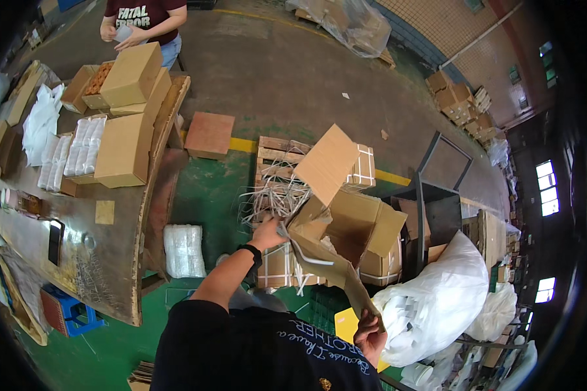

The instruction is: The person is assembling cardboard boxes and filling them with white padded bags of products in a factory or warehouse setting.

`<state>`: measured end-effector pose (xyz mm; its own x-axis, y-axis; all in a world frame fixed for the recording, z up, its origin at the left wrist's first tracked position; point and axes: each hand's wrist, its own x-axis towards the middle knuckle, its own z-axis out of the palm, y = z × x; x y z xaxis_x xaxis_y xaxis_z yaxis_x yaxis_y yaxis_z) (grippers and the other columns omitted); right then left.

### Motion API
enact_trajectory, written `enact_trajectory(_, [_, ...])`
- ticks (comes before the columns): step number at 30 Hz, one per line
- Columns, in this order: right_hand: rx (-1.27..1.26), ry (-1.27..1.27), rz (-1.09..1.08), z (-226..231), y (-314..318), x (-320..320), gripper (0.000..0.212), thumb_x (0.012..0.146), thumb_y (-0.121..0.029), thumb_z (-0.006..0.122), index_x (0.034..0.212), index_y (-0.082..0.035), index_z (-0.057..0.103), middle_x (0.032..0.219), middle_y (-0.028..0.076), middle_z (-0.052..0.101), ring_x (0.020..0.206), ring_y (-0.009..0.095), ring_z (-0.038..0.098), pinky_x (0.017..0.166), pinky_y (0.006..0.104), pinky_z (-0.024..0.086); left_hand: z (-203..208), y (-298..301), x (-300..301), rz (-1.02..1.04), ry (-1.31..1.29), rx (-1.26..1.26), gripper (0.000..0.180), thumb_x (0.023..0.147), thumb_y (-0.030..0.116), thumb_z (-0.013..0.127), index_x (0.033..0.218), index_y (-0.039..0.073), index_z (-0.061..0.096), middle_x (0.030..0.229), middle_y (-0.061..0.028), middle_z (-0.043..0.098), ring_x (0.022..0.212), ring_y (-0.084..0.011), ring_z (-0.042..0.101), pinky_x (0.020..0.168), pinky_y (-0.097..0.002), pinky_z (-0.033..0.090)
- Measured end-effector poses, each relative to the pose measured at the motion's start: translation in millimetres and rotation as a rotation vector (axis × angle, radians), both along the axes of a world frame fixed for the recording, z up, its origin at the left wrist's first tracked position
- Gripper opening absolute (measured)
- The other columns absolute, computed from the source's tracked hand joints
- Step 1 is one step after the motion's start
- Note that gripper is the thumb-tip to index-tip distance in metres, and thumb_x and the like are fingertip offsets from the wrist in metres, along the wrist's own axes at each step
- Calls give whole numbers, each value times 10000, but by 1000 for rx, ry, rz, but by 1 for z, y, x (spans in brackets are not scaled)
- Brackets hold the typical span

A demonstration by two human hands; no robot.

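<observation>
An open brown cardboard box sits tilted in front of me with its flaps spread. My left hand grips the box's left flap edge, a black band on the wrist. My right hand holds the tip of the long lower flap that hangs toward me. One flap stands up at the far side. White plastic straps lie tangled just beyond my left hand. More strapped boxes are stacked under the open one.
A long wooden table on my left carries cardboard boxes, white packets and a black phone. Another person stands at its far end. A large white sack lies right; a dark metal frame stands behind the box.
</observation>
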<state>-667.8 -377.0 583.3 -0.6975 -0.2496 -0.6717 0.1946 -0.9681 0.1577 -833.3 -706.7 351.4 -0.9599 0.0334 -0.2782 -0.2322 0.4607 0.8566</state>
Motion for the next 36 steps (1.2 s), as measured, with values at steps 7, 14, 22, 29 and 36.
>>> enact_trajectory(7, [1,82,-42,20,6,5,438,858,-85,488,1213,147,378,1081,376,509,836,312,652,612,274,574,-27,21,2,128,65,-154,327,799,271,536,1050,67,589,1079,-169,525,977,-351,545,795,-437,470])
enact_trajectory(14, [110,214,-134,45,40,1,421,853,-95,533,1174,156,426,1106,366,503,861,299,646,615,271,574,-68,-55,-36,470,-310,-51,419,911,337,383,850,17,646,908,-219,631,874,-391,594,748,-487,459])
enact_trajectory(22, [488,274,-241,54,43,3,437,824,-6,437,1241,120,394,1137,344,497,904,303,636,650,260,584,-68,-3,-97,295,-233,302,443,913,331,401,758,-31,602,686,-172,620,703,-284,616,649,-410,456])
enact_trajectory(29, [545,340,-367,59,44,22,449,800,28,429,1229,151,379,1169,350,465,851,317,642,639,256,584,3,57,-148,95,-126,728,334,880,280,547,1010,-27,556,786,-93,604,681,-186,550,587,-327,434])
enact_trajectory(36, [345,432,-358,54,43,29,459,847,-72,440,1248,140,375,1162,388,454,892,311,636,622,255,562,-14,77,-137,-324,-11,-86,588,690,165,645,1207,-49,462,1041,-281,582,993,-393,559,853,-427,444])
